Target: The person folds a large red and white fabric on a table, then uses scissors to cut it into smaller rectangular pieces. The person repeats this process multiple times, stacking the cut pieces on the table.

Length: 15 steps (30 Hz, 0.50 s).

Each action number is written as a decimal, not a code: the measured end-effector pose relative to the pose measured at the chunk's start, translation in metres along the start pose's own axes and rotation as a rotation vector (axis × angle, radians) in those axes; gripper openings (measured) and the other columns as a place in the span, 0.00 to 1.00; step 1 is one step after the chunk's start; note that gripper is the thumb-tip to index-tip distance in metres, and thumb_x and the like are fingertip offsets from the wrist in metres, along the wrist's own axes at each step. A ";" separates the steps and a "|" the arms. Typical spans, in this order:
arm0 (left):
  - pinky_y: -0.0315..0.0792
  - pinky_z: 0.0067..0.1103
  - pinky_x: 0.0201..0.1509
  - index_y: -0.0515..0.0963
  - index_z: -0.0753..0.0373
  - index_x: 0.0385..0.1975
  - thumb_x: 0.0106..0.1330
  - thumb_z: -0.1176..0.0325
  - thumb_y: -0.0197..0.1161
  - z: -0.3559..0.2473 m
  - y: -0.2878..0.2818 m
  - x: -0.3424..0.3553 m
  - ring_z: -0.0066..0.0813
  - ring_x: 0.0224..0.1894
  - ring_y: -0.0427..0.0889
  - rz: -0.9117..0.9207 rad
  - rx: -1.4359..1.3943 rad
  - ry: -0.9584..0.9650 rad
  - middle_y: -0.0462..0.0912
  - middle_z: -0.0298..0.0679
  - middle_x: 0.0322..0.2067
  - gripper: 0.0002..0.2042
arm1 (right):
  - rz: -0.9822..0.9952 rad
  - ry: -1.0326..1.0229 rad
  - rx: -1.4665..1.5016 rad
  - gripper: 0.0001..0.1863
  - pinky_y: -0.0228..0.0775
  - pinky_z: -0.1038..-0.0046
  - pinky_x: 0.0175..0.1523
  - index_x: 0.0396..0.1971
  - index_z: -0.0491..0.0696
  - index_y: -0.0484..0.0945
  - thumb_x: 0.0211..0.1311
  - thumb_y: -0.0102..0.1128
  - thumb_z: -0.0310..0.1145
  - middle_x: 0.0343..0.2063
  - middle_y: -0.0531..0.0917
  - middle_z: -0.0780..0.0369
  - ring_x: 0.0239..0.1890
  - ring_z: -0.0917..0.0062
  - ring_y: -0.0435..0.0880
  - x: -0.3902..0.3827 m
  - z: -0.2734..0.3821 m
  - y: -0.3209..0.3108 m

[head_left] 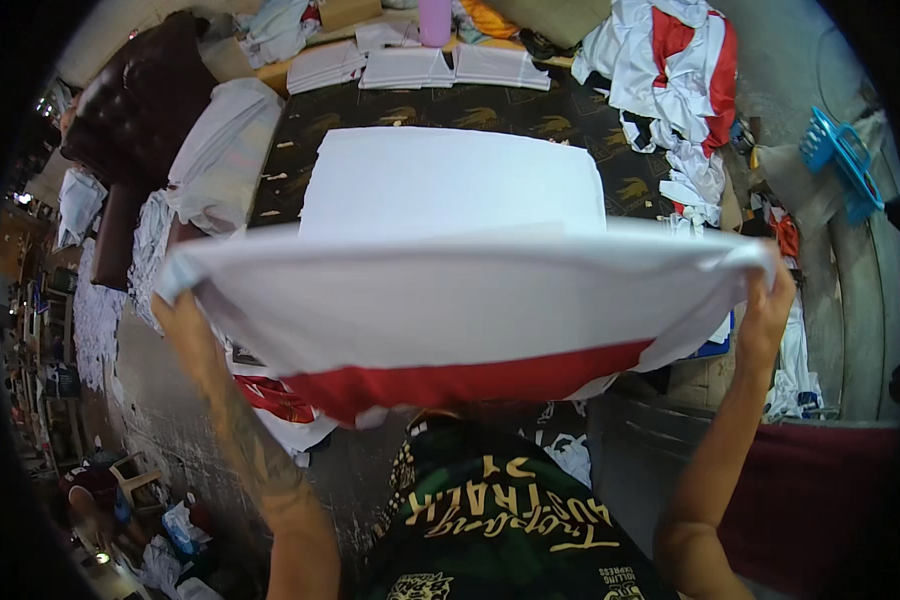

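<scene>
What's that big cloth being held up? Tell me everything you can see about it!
The cloth is mostly white, with a red band near its lower edge. It looks soft and thin. The left hand and right hand grip its top corners, spreading it wide, and it sags between them. Its top edge is blurred. In the picture, it covers the near edge of the white sheet; I can't tell whether they touch.

White, red-banded cloth (470, 310); black table cover (630, 165) with gold motifs
</scene>
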State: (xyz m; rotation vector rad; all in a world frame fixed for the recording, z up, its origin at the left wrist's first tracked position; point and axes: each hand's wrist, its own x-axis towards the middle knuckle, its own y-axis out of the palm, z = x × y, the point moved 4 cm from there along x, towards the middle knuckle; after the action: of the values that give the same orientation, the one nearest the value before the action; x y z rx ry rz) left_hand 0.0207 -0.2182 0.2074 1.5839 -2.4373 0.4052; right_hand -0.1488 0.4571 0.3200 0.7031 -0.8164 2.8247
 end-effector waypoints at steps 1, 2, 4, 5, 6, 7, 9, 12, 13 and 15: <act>0.78 0.32 0.53 0.86 0.68 0.49 0.74 0.65 0.65 0.006 0.027 0.027 0.35 0.48 0.86 -0.013 -0.048 0.009 0.89 0.44 0.45 0.13 | -0.215 0.124 0.038 0.13 0.71 0.73 0.46 0.43 0.42 0.85 0.81 0.59 0.37 0.35 0.83 0.66 0.40 0.81 0.79 0.023 -0.014 0.013; 0.78 0.35 0.54 0.85 0.68 0.51 0.75 0.64 0.63 -0.001 0.054 0.052 0.44 0.49 0.87 -0.051 0.219 0.365 0.89 0.49 0.47 0.14 | -0.285 0.034 0.040 0.16 0.71 0.73 0.46 0.43 0.42 0.85 0.82 0.58 0.40 0.34 0.83 0.66 0.39 0.81 0.78 0.048 -0.020 0.030; 0.76 0.40 0.58 0.84 0.68 0.53 0.78 0.61 0.61 0.013 0.112 0.103 0.58 0.52 0.85 -0.060 0.539 0.551 0.88 0.56 0.50 0.17 | -0.332 -0.047 -0.044 0.19 0.72 0.71 0.46 0.44 0.42 0.84 0.83 0.57 0.45 0.35 0.84 0.65 0.38 0.79 0.79 0.106 -0.046 0.072; 0.75 0.42 0.61 0.83 0.69 0.53 0.79 0.58 0.59 0.028 0.141 0.126 0.63 0.53 0.84 -0.023 0.597 0.499 0.87 0.59 0.50 0.18 | -0.313 -0.111 -0.144 0.20 0.73 0.69 0.46 0.45 0.41 0.84 0.83 0.58 0.45 0.35 0.85 0.62 0.38 0.77 0.80 0.132 -0.061 0.094; 0.74 0.43 0.60 0.83 0.67 0.53 0.80 0.55 0.58 0.047 0.168 0.146 0.64 0.53 0.83 0.066 0.740 0.401 0.87 0.59 0.48 0.20 | -0.265 -0.040 -0.220 0.20 0.74 0.68 0.47 0.45 0.41 0.84 0.83 0.58 0.46 0.35 0.86 0.59 0.38 0.73 0.81 0.150 -0.084 0.118; 0.74 0.44 0.60 0.84 0.66 0.54 0.80 0.52 0.57 0.061 0.199 0.165 0.65 0.52 0.83 0.125 0.834 0.423 0.87 0.59 0.46 0.21 | -0.236 -0.080 -0.297 0.21 0.75 0.66 0.48 0.46 0.40 0.84 0.82 0.58 0.46 0.36 0.87 0.55 0.38 0.70 0.82 0.171 -0.104 0.143; 0.76 0.48 0.56 0.83 0.62 0.53 0.80 0.48 0.55 0.090 0.250 0.175 0.64 0.50 0.85 0.248 0.930 0.533 0.88 0.58 0.41 0.22 | -0.121 -0.034 -0.299 0.22 0.76 0.61 0.49 0.49 0.40 0.83 0.82 0.57 0.47 0.37 0.88 0.48 0.39 0.56 0.86 0.187 -0.150 0.191; 0.78 0.51 0.51 0.82 0.58 0.53 0.79 0.52 0.58 0.133 0.300 0.168 0.64 0.46 0.87 0.442 0.966 0.404 0.88 0.56 0.39 0.17 | 0.002 0.238 -0.449 0.23 0.76 0.49 0.51 0.51 0.44 0.83 0.82 0.53 0.51 0.41 0.88 0.43 0.48 0.39 0.85 0.183 -0.212 0.235; 0.78 0.51 0.51 0.82 0.57 0.52 0.78 0.53 0.59 0.141 0.311 0.164 0.63 0.46 0.87 0.449 0.983 0.428 0.88 0.55 0.39 0.15 | 0.030 0.230 -0.461 0.23 0.76 0.49 0.52 0.51 0.44 0.83 0.82 0.53 0.51 0.41 0.88 0.42 0.49 0.39 0.85 0.180 -0.226 0.246; 0.79 0.51 0.50 0.82 0.55 0.51 0.76 0.56 0.61 0.160 0.328 0.155 0.61 0.45 0.88 0.518 1.026 0.418 0.89 0.54 0.39 0.13 | 0.076 0.288 -0.496 0.24 0.75 0.47 0.53 0.51 0.45 0.83 0.82 0.53 0.52 0.43 0.88 0.42 0.50 0.40 0.85 0.164 -0.250 0.263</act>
State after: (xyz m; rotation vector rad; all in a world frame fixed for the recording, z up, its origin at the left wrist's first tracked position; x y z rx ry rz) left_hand -0.3457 -0.2782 0.0684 0.8466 -2.3315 2.0727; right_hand -0.4557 0.3646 0.0847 0.1918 -1.4249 2.5273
